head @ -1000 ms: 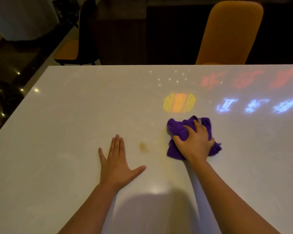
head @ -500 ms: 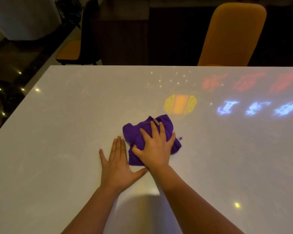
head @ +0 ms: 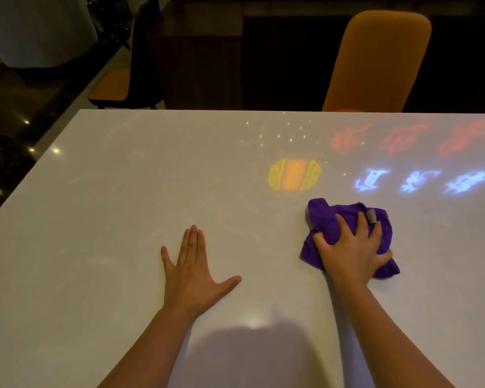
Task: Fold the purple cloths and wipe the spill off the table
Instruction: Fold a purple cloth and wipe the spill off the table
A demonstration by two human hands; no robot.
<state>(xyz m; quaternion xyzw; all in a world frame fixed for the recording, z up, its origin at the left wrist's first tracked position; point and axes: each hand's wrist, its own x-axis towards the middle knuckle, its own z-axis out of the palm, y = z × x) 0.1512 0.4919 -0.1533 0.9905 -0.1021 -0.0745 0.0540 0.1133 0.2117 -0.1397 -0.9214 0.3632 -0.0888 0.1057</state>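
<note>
The right hand (head: 353, 252) presses down on a bunched purple cloth (head: 333, 225), fingers spread and curled over it, toward the right side of the table (head: 109, 205). The left hand (head: 192, 271) lies flat and open, palm down, near the near edge, well apart from the cloth.

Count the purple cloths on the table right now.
1: a bunched purple cloth lies right of centre, under the right hand, near the blue light patterns. A second could be bunched within it; I cannot tell.
</note>
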